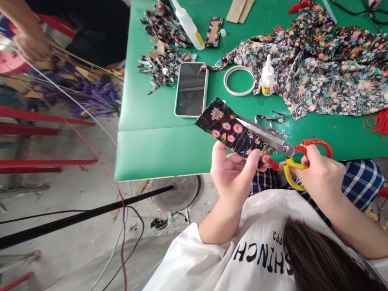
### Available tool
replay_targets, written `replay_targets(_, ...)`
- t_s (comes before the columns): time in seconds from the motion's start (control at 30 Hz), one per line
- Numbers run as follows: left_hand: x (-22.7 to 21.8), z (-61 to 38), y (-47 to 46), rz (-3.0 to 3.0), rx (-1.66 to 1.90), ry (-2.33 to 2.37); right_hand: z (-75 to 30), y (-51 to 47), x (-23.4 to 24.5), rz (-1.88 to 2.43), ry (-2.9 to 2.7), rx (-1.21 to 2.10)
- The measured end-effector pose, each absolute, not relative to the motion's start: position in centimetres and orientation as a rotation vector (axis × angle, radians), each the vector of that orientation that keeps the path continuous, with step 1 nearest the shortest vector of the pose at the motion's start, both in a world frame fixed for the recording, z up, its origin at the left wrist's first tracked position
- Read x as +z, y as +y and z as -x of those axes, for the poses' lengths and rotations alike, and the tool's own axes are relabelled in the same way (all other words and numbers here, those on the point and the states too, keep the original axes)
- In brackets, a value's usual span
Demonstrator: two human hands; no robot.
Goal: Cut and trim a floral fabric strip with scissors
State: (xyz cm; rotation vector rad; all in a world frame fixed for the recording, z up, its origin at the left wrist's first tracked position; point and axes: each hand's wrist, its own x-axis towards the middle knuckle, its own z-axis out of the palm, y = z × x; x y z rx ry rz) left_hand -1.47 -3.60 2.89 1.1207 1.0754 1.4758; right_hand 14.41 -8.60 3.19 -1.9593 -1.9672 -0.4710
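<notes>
My left hand (235,169) grips a black strip of floral fabric (226,125) between thumb and fingers, just over the table's near edge. My right hand (318,171) is closed on the handles of a pair of scissors (273,140), one handle red and the other yellow. The scissor blades lie across the strip's upper edge and point to the left; I cannot tell whether they are cutting into it. A bit of red tassel (273,164) shows beside my left fingertips. Thin fabric trimmings (271,118) lie on the table behind the blades.
On the green table (151,149) lie a phone (190,89), a tape ring (226,83), a small glue bottle (267,76), a larger bottle (189,26), heaped floral fabric (321,76) and bunched scraps (162,66). A co-worker's hand (33,46) is at the upper left. A black pole (91,216) crosses the floor.
</notes>
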Motion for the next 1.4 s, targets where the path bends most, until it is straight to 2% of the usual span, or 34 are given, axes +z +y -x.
replay_targets(0.2,3.09,1.38,-3.68,-1.103,1.417,1.093,-14.39,-8.6,2.85,1.975,-1.937,-0.37)
replay_targets(0.4,3.14,1.54,-3.66,-1.114,1.415,1.121,-14.55,-8.53,2.89,1.96,-1.908,0.053)
replay_targets(0.8,3.54,1.56,-3.9,-1.19,1.381,1.09,-14.52,-8.34,3.47,2.008,-2.013,-0.279)
replay_targets(1.4,3.36,1.41,-4.07,-1.216,1.37,0.98,-14.21,-8.31,3.51,1.961,-1.96,-0.304)
